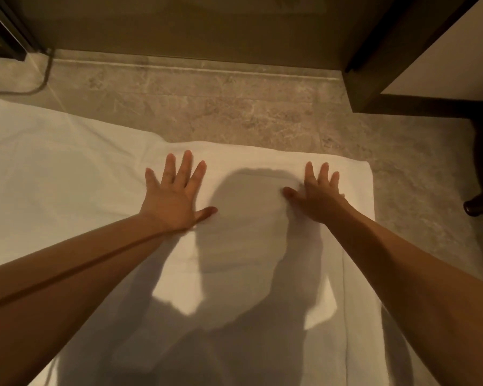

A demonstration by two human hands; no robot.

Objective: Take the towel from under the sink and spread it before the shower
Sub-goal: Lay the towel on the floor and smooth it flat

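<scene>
Towel (53, 176) covers most of the floor (234, 112) in the head view. It is white and lies flat on the grey-brown stone tiles, running from the left edge of the picture to a straight hemmed edge on the right. At the far upper left a dark frame (9, 32) stands, and a thin dark line (43, 76) curves across the tiles below it, just beyond the towel's far left corner. The left part of the towel lies a little further forward than the right part, with soft creases where the two meet.

The left hand (176, 196) rests palm down on the towel, released, with fingers straight and spread and the thumb pointing right. Between the two hands the person's shadow (248, 213) falls on the cloth. The right hand (318, 196) also lies palm down on the towel near its far edge. It grasps nothing: its fingers are spread and slightly bent, and the thumb presses a small wrinkle into the cloth.

Beyond the towel a strip of bare tiles leads to a low stone step (179, 71) and a brownish panel (193, 23). On the right a dark post (374, 51) stands beside a pale panel (444, 51), and a dark rounded foot (478, 208) rests on the tiles, apart from the towel's right edge.
</scene>
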